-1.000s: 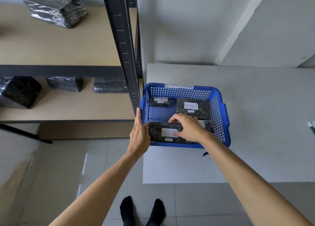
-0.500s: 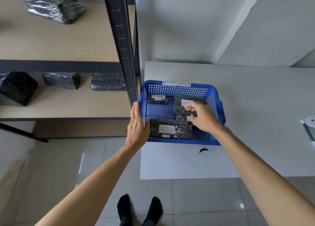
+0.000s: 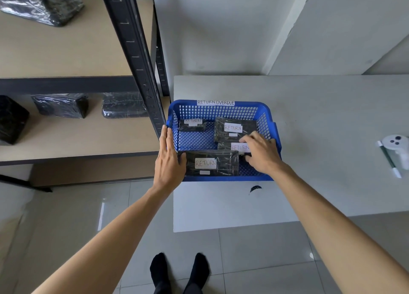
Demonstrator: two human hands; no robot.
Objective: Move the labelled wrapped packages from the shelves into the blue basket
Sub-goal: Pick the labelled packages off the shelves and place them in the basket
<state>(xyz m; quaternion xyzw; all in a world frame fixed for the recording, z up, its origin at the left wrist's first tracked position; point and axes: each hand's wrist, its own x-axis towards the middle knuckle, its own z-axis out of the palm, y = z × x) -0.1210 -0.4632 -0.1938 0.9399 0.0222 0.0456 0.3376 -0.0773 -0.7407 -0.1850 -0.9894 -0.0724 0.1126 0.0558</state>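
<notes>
Blue basket (image 3: 222, 109) on grey desk (image 3: 321, 121), at its left edge just beside black shelf post (image 3: 135, 56); tag on far rim reads RETURN OVERDUE. 4 wrapped packages inside, all labelled RETURN: small one (image 3: 192, 125) far left, big one (image 3: 234, 128) far right, one (image 3: 230, 147) below it and partly covered, long one (image 3: 212, 163) along near wall. Left hand (image 3: 169, 160) flat against basket's left outer wall, fingers straight, thumb touching left end of long package; gripping nothing. Right hand (image 3: 261, 153) inside basket at right, fingers curled, tips on the partly covered package at its label; thumb at right end of long package. Cannot tell if that hand actually grips it or just rests on it. 4 more wrapped packages on shelves, no labels visible: 1 on upper shelf (image 3: 39, 2), 3 on lower shelf, namely left one (image 3: 12, 118) cut by frame edge, middle one (image 3: 60, 105), right one (image 3: 124, 105) next to post. On desk far right: 1 white controller (image 3: 397, 145), 1 pen (image 3: 388, 158) just beside it. Small dark scrap (image 3: 255, 188) on desk near basket's front. 2 black-socked feet (image 3: 179, 271) on tiled floor.
</notes>
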